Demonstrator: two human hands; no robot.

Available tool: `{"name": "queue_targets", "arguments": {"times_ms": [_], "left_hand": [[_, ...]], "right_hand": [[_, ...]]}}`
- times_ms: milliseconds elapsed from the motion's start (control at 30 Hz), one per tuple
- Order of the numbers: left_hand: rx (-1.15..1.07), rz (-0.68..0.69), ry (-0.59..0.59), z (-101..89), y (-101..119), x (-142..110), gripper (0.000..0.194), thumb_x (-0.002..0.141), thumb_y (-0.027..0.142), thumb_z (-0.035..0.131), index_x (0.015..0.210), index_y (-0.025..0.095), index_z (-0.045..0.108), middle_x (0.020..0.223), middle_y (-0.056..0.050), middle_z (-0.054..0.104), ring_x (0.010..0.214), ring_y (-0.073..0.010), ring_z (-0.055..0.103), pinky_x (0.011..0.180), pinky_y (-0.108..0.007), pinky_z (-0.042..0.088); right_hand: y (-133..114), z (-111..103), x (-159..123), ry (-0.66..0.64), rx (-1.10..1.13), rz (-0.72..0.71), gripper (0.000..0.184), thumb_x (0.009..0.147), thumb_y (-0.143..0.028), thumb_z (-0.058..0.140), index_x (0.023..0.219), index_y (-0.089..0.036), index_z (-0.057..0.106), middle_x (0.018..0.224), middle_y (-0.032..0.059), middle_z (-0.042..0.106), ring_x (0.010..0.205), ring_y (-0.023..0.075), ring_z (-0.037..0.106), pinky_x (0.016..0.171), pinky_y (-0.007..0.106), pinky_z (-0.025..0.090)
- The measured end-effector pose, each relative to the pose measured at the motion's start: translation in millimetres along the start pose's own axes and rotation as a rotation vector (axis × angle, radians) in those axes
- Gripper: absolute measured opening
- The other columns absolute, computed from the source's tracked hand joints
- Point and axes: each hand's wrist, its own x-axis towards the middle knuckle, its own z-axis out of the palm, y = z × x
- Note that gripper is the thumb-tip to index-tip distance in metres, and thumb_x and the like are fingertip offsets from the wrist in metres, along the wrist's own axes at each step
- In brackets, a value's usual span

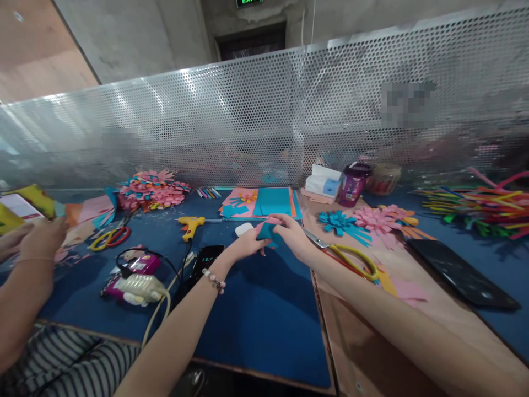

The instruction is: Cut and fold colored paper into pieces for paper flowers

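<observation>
Between my two hands is a small stack of pink and blue paper pieces (266, 230), held up over the blue table. My left hand (247, 243), with a beaded bracelet on its wrist, grips the stack from the left. Fingers of my right hand (289, 234) close on it from the right and top. Just behind lie blue and pink paper sheets (273, 202) with an orange paper flower on them. A pair of yellow-handled scissors (351, 260) rests beside my right forearm. Left of my hands is a yellow glue gun (190, 226).
A co-worker's hands (41, 242) are at the far left, near red-and-yellow scissors (111, 238). A power strip (140, 285) with cables and a phone (206, 259) lie left. At right are paper flowers (378, 220), a purple cup (354, 184), tissues (323, 182) and a black phone (460, 271).
</observation>
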Motion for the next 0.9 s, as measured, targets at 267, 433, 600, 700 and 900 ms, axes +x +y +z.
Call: {"name": "queue_targets", "arguments": {"times_ms": [267, 433, 600, 700, 900], "left_hand": [[0.325, 0.148, 0.008, 7.1, -4, -1, 0.030, 0.083, 0.036, 0.046, 0.100, 0.015, 0.060, 0.056, -0.002, 0.060, 0.048, -0.0146, 0.056, 0.053, -0.023, 0.042], [0.407, 0.212, 0.134, 9.7, -12, 5, 0.017, 0.073, 0.023, 0.056, 0.087, 0.016, 0.063, 0.082, -0.010, 0.067, 0.083, -0.0228, 0.061, 0.077, -0.030, 0.045], [0.280, 0.103, 0.231, 16.1, -11, 14, 0.015, 0.074, 0.024, 0.054, 0.082, 0.015, 0.062, 0.087, -0.009, 0.066, 0.092, -0.0232, 0.059, 0.083, -0.034, 0.046], [0.208, 0.052, 0.191, 15.3, -9, 11, 0.027, 0.082, 0.035, 0.045, 0.084, 0.014, 0.062, 0.080, -0.007, 0.067, 0.076, -0.0196, 0.061, 0.070, -0.031, 0.049], [0.280, -0.064, 0.005, 8.6, -6, 0, 0.043, 0.077, 0.055, 0.048, 0.077, 0.015, 0.064, 0.072, -0.004, 0.068, 0.063, -0.0160, 0.061, 0.060, -0.025, 0.046]], "right_hand": [[-9, 4, -18, 0.033, -0.177, -0.355, 0.040, 0.069, -0.010, 0.039, 0.104, -0.020, 0.057, 0.112, 0.0056, 0.055, 0.107, 0.0170, 0.051, 0.096, 0.033, 0.039], [-10, 10, -29, 0.015, -0.423, -0.526, 0.028, 0.081, -0.019, 0.044, 0.105, -0.019, 0.059, 0.124, 0.0102, 0.046, 0.114, 0.0191, 0.046, 0.099, 0.033, 0.038], [-8, 14, -14, -0.112, -0.599, -0.601, 0.029, 0.086, -0.030, 0.045, 0.107, -0.018, 0.060, 0.129, 0.0118, 0.046, 0.117, 0.0213, 0.044, 0.100, 0.037, 0.036], [-15, -4, 21, -0.009, -0.548, -0.430, 0.033, 0.089, -0.035, 0.038, 0.106, -0.016, 0.060, 0.113, 0.0104, 0.058, 0.108, 0.0185, 0.051, 0.095, 0.031, 0.039], [1, -64, 100, 0.144, -0.663, 0.120, 0.021, 0.081, -0.018, 0.050, 0.074, -0.005, 0.064, 0.076, 0.0150, 0.065, 0.083, 0.0258, 0.061, 0.075, 0.034, 0.043]]}}
